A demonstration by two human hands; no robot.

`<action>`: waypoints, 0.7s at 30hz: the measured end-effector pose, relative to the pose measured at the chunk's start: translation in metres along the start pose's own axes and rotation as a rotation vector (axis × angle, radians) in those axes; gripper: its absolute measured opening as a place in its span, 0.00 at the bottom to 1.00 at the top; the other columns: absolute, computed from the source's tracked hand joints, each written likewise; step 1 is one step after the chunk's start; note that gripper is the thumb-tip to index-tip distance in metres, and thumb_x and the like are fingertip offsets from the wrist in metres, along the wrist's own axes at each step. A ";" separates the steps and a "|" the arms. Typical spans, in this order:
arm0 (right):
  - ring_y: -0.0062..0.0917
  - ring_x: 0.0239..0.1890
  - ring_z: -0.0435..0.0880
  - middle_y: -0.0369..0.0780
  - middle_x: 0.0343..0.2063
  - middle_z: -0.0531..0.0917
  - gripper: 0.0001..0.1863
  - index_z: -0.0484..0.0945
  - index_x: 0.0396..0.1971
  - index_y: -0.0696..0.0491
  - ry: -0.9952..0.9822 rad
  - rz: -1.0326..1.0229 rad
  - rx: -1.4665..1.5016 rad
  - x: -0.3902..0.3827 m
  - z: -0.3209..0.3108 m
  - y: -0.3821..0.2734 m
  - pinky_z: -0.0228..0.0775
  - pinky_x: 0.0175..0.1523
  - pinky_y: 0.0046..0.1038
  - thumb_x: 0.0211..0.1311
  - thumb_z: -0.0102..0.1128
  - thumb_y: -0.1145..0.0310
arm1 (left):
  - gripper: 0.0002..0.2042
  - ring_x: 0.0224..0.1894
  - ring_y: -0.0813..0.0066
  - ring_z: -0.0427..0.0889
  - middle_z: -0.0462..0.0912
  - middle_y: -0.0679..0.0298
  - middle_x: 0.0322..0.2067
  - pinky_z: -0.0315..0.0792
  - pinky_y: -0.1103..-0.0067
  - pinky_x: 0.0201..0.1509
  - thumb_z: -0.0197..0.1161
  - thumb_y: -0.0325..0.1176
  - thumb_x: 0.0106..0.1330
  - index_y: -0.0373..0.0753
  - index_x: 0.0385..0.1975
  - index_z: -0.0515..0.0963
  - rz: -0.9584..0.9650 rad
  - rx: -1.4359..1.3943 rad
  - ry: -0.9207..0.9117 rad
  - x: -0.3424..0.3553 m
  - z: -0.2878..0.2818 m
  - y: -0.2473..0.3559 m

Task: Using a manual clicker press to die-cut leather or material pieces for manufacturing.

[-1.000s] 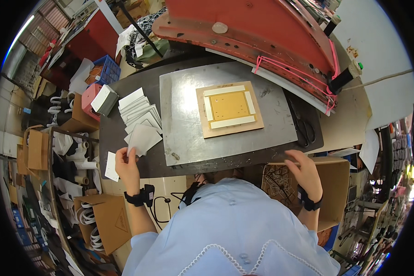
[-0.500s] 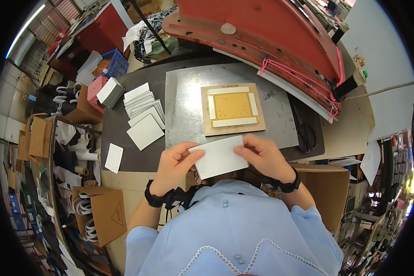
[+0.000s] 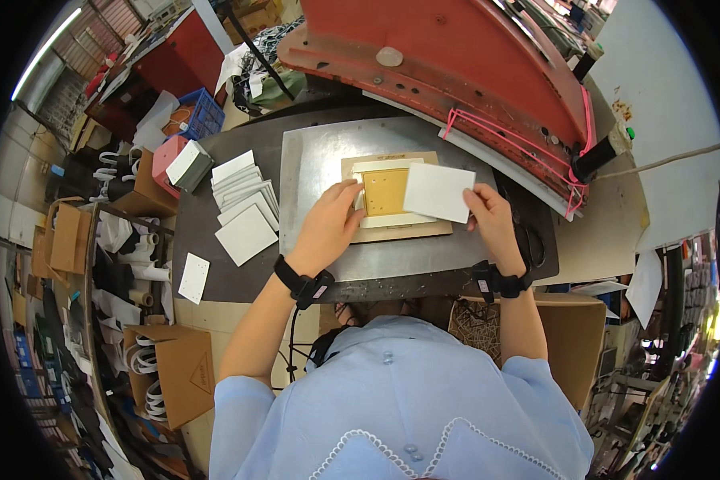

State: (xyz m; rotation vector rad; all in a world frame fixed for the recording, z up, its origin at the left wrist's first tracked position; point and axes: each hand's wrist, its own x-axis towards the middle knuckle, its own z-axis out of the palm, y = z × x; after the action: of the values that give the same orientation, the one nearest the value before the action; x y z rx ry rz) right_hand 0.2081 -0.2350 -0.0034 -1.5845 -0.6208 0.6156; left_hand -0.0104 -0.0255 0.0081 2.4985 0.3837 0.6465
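My right hand (image 3: 485, 206) pinches the right side of a white square card (image 3: 438, 190), tilted over the right part of a yellow plate (image 3: 382, 194) framed by white strips on a wooden board (image 3: 403, 229). My left hand (image 3: 330, 218) is at the board’s left edge, thumb apart from its bent fingers, holding nothing visible. The board lies on a metal sheet (image 3: 302, 154). Left of the sheet, a fanned pile of white cards (image 3: 243, 228) lies on the dark tabletop (image 3: 222, 286), with a small holed white card (image 3: 194, 277) nearer the left corner.
A red machine (image 3: 496, 56) with pink cords and a dark post (image 3: 597, 160) overhangs the table’s back right. Dark scissors (image 3: 534, 244) lie at the right. A pale block (image 3: 190, 165) and pink container (image 3: 167, 157) sit back left. Cardboard boxes (image 3: 176, 372) stand below.
A card was taken from the pile and held in both hands. Since then both hands have moved up to the board, the card now only in my right hand, over the yellow plate.
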 end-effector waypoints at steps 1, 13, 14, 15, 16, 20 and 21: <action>0.09 0.19 0.69 0.30 0.20 0.77 0.12 0.79 0.40 0.59 -0.042 0.042 0.004 0.001 0.004 -0.003 0.59 0.25 0.15 0.70 0.57 0.63 | 0.17 0.53 0.55 0.78 0.75 0.54 0.57 0.74 0.71 0.52 0.61 0.30 0.66 0.36 0.55 0.73 -0.032 -0.007 -0.045 -0.002 0.003 -0.005; 0.09 0.18 0.70 0.30 0.19 0.76 0.12 0.77 0.39 0.60 -0.115 0.088 -0.048 0.029 0.050 -0.015 0.59 0.20 0.15 0.65 0.62 0.66 | 0.19 0.49 0.55 0.79 0.76 0.52 0.53 0.74 0.70 0.52 0.61 0.31 0.66 0.37 0.56 0.70 -0.217 -0.219 -0.037 -0.010 0.009 -0.007; 0.09 0.18 0.70 0.30 0.19 0.76 0.12 0.77 0.38 0.60 -0.119 0.087 -0.067 0.030 0.052 -0.017 0.59 0.20 0.15 0.65 0.62 0.66 | 0.19 0.49 0.55 0.79 0.77 0.53 0.53 0.74 0.70 0.52 0.62 0.32 0.67 0.37 0.57 0.70 -0.208 -0.221 -0.032 -0.010 0.009 -0.008; 0.09 0.17 0.70 0.30 0.18 0.76 0.12 0.77 0.38 0.60 -0.117 0.083 -0.073 0.031 0.054 -0.016 0.59 0.20 0.15 0.65 0.62 0.66 | 0.19 0.49 0.55 0.79 0.76 0.53 0.53 0.74 0.70 0.53 0.61 0.32 0.67 0.37 0.57 0.70 -0.193 -0.219 -0.021 -0.010 0.009 -0.009; 0.09 0.17 0.69 0.30 0.18 0.76 0.11 0.77 0.38 0.60 -0.114 0.080 -0.079 0.032 0.054 -0.014 0.59 0.20 0.15 0.65 0.62 0.67 | 0.19 0.49 0.54 0.79 0.76 0.52 0.53 0.74 0.70 0.53 0.61 0.32 0.67 0.37 0.57 0.70 -0.177 -0.217 -0.012 -0.010 0.010 -0.010; 0.09 0.17 0.69 0.30 0.18 0.76 0.11 0.77 0.39 0.60 -0.117 0.078 -0.077 0.034 0.054 -0.011 0.58 0.19 0.15 0.65 0.62 0.67 | 0.20 0.52 0.53 0.77 0.75 0.51 0.54 0.72 0.71 0.55 0.61 0.31 0.66 0.36 0.58 0.69 -0.102 -0.174 -0.007 -0.006 0.005 -0.005; 0.09 0.18 0.70 0.30 0.19 0.76 0.11 0.77 0.38 0.60 -0.123 0.075 -0.072 0.034 0.053 -0.010 0.59 0.20 0.16 0.65 0.61 0.67 | 0.21 0.53 0.53 0.76 0.74 0.50 0.54 0.72 0.71 0.56 0.60 0.30 0.66 0.36 0.58 0.69 -0.088 -0.161 -0.005 -0.006 0.005 -0.005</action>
State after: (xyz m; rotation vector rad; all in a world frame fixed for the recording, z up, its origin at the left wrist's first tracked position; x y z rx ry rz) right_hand 0.1948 -0.1731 0.0005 -1.6518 -0.6836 0.7587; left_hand -0.0135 -0.0261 -0.0010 2.3171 0.4204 0.6106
